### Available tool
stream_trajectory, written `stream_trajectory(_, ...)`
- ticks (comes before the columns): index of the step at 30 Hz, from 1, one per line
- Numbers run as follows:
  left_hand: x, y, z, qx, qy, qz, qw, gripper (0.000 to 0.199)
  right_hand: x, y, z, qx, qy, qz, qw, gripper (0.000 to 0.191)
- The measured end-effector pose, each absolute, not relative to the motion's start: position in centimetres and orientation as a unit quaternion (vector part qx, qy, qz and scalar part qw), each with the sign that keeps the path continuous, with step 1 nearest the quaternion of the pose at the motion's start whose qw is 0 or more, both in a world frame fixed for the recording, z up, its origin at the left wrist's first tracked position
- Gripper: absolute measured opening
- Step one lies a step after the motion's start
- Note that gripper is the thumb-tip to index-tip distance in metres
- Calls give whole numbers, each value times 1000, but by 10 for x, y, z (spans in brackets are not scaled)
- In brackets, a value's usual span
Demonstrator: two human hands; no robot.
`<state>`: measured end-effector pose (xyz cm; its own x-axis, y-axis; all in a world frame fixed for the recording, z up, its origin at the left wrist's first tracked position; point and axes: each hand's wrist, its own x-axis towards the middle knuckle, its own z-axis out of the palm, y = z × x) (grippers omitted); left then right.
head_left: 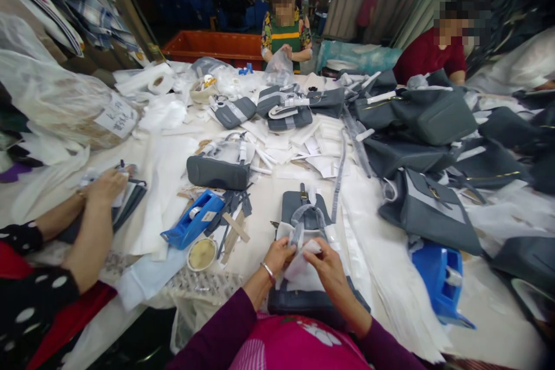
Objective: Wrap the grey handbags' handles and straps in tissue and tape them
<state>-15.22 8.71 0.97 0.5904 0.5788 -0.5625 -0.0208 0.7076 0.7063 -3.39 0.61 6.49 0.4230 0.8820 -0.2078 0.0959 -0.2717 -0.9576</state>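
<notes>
A dark grey handbag [288, 300] lies in front of me on the table, its buckled flap [292, 206] spread away from me and white sheeting over its middle. My left hand [278, 255] is closed on the bag's handle [303, 214], which is wrapped in clear film. Between the fingers of my right hand [328, 269] is a piece of thin white wrapping sheet [299, 266], pinched beside the handle. Both hands are over the bag, close together. How far the sheet goes round the handle I cannot tell.
Blue tape dispensers [195, 219] [442, 277] stand left and right, with a round tub [202, 254] near the left one. Grey bags [433, 110] pile up at right. A co-worker's hands [106, 185] work at left; other people sit across the table.
</notes>
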Motion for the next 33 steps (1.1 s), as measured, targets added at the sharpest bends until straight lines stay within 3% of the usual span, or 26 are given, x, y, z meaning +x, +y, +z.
stream_trajectory(14, -180, 81, 11, 318, 321, 148, 880, 51, -29, 32, 37, -717, -290, 422, 473, 17)
stream_trajectory(21, -181, 78, 13, 364, 328, 136, 861, 48, -25, 43, 18, -730, -288, 430, 445, 23)
stream_trajectory(25, -172, 68, 7, 363, 401, 136, 830, 42, -17, 48, 14, -757, -327, 430, 369, 25)
stream_trajectory(30, -162, 58, -8, 344, 450, 164, 808, 39, -31, 79, 31, -761, -562, 155, 284, 35)
stream_trajectory(33, -156, 56, -16, 293, 444, 209, 820, 31, -74, 116, 35, -688, -654, 242, 202, 32)
